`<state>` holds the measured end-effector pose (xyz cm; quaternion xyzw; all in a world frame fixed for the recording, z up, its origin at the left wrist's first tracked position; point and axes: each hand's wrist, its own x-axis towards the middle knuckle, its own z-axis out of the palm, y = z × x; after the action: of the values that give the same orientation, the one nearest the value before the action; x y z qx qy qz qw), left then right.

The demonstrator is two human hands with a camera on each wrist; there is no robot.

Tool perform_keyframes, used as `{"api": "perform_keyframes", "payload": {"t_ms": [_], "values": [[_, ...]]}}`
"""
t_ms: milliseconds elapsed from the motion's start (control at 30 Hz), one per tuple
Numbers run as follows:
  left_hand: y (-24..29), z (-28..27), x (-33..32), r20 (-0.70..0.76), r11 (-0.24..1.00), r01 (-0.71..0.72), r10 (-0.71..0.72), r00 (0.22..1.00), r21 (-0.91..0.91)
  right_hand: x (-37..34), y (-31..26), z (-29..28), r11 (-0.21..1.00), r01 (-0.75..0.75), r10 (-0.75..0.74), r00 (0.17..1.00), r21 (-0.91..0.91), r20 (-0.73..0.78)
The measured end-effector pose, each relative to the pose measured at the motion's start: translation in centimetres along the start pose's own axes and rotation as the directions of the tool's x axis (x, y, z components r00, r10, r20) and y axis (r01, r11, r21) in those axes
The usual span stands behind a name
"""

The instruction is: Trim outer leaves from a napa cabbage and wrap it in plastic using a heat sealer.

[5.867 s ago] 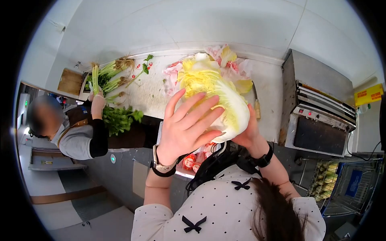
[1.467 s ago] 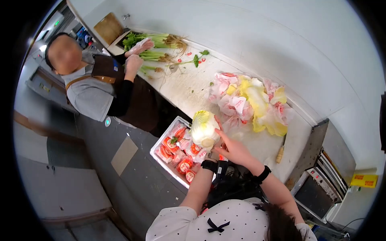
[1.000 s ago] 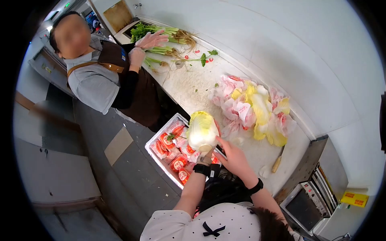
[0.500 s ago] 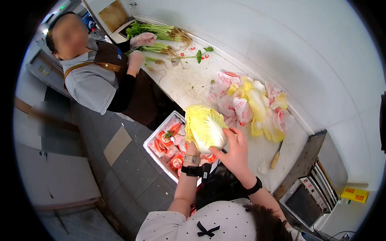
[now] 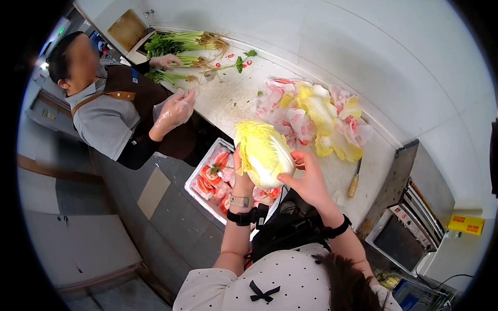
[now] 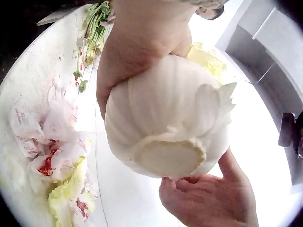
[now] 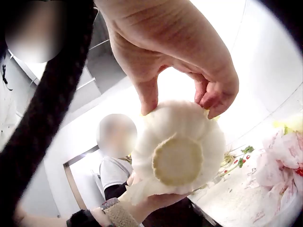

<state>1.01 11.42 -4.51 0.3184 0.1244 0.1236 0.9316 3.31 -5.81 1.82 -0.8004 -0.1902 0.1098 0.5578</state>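
Observation:
A napa cabbage (image 5: 263,155), white at the cut base and frilly yellow at the top, is held up in front of me, over the counter's edge and the foam box. My left hand (image 5: 243,179) cups it from the left and below; the left wrist view has that palm wrapped along its side. With thumb and bent fingers, my right hand (image 5: 310,181) pinches the cabbage near its base. The right wrist view shows the round cut stem (image 7: 177,161) facing the camera, with the right thumb and curled fingers on the leaf edge above it.
A foam box (image 5: 211,211) of red-and-white wrapped packs stands below the cabbage. On the counter lie crumpled printed wrappers (image 5: 301,124), loose yellow leaves (image 5: 317,106), a wooden-handled knife (image 5: 353,185) and celery (image 5: 179,41). A gloved person (image 5: 111,98) stands left; a wrapping machine (image 5: 407,217) right.
The cabbage has come from over the wrappers to above the box and been turned. My right fingers have closed in by its base. The other person's gloved hand has come forward.

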Motion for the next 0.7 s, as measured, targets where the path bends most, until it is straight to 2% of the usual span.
{"api": "perform_keyframes", "payload": {"t_ms": [100,167,267,367,467,567,667,700], "values": [[-0.1,0.6,-0.4,0.079,0.999,-0.005,0.008,0.997,-0.044,0.0,0.4,-0.7,0.994,0.067,-0.067,0.998,-0.089,0.007],[-0.3,1.0,-0.8,0.107,1.000,0.021,-0.021,0.994,0.004,0.0,-0.4,-1.0,0.984,0.132,-0.136,0.990,-0.120,-0.023],[-1.0,0.9,-0.6,0.106,0.997,0.071,-0.075,0.992,0.043,0.2,-0.9,-1.3,0.991,0.057,-0.044,0.993,-0.123,0.106],[-1.3,2.1,-1.1,0.130,0.993,0.084,-0.094,0.987,0.082,-0.1,0.3,-2.0,0.997,0.032,-0.044,0.986,0.072,0.161],[-2.2,2.5,-1.0,0.092,0.976,0.160,-0.174,0.980,0.145,-0.3,3.0,-2.4,0.972,0.011,-0.052,0.984,0.233,0.169],[-2.1,4.2,-1.2,0.069,0.942,0.181,-0.208,0.976,0.284,-0.6,3.8,-2.9,0.919,-0.056,-0.007,0.987,0.390,0.160],[-2.8,4.4,-0.9,0.100,0.906,0.143,-0.198,0.975,0.399,-1.2,4.2,-3.0,0.880,-0.156,0.132,0.988,0.449,0.085],[-2.9,4.5,-0.9,0.105,0.923,0.206,-0.252,0.962,0.324,-1.6,3.8,-3.2,0.927,-0.150,0.137,0.989,0.344,0.061]]}}
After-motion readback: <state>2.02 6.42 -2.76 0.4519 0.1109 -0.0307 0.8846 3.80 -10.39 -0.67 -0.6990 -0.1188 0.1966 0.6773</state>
